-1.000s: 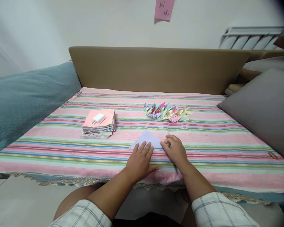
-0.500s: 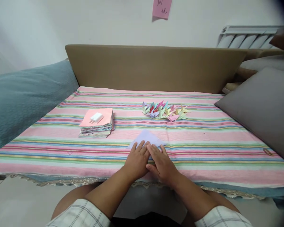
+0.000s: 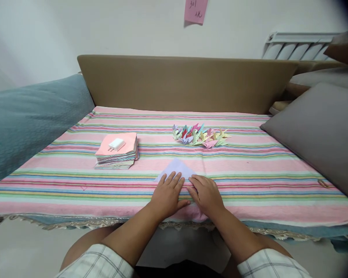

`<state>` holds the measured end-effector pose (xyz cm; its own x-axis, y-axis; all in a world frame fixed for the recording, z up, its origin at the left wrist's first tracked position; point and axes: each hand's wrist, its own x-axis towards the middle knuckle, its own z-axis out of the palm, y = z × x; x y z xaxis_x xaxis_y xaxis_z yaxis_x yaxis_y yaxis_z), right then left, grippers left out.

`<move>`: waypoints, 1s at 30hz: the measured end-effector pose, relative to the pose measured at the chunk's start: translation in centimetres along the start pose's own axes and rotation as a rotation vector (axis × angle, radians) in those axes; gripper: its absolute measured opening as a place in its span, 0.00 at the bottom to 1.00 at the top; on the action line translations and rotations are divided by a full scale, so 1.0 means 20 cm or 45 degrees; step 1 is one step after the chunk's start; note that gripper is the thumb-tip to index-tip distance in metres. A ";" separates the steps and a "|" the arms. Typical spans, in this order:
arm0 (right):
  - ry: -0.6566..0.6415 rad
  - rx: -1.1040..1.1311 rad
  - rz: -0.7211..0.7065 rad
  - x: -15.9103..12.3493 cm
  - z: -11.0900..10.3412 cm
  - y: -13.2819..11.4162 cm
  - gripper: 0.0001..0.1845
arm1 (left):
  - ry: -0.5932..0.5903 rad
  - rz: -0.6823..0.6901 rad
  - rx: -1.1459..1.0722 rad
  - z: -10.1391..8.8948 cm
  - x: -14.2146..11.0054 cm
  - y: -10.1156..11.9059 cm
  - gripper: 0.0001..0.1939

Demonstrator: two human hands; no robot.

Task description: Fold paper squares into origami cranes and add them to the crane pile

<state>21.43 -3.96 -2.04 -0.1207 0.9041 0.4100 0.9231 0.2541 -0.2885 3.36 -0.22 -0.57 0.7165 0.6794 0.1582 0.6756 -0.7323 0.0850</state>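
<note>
A pale lavender sheet of paper point(image 3: 176, 166), folded into a triangle with its point facing away from me, lies flat on the striped cloth. My left hand point(image 3: 167, 194) rests palm down on its lower edge, fingers spread and thumb out to the right. At the right part of that edge is my right hand point(image 3: 207, 194), its fingers slightly curved and touching the paper's corner, thumb apart from them. Both hands cover part of the bottom edge. Beyond the paper sits a cluster of folded paper cranes point(image 3: 201, 137) in several colours.
Left of the paper stands a stack of square paper point(image 3: 116, 156) with a white charger plug point(image 3: 116, 144) on top. The striped cloth point(image 3: 60, 185) covers the seat. A grey cushion point(image 3: 316, 127) leans at right, a blue-green cushion point(image 3: 37, 119) at left. A brown backrest point(image 3: 185, 83) rises behind.
My right hand has slid right along the paper's lower edge, away from my left hand. My left hand stays on the paper, its thumb now visible. The view has shifted slightly.
</note>
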 end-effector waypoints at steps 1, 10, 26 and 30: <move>0.003 -0.013 0.001 0.01 0.00 0.00 0.17 | -0.012 -0.005 -0.006 -0.01 0.00 -0.01 0.37; 0.014 -0.063 0.026 0.02 -0.03 0.00 0.15 | -0.024 -0.109 -0.007 -0.08 -0.12 -0.12 0.35; -0.063 -0.159 0.207 0.03 -0.10 0.11 0.17 | -0.016 -0.451 -0.011 -0.25 -0.18 -0.31 0.20; -0.058 -0.078 0.227 0.04 -0.10 0.11 0.17 | 0.220 -0.310 0.098 -0.21 -0.13 -0.20 0.23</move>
<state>24.21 -3.33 -0.55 0.0316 0.9480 0.3168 0.9516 0.0684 -0.2996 -1.89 0.78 2.87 0.4961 0.8119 0.3076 0.8398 -0.5387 0.0673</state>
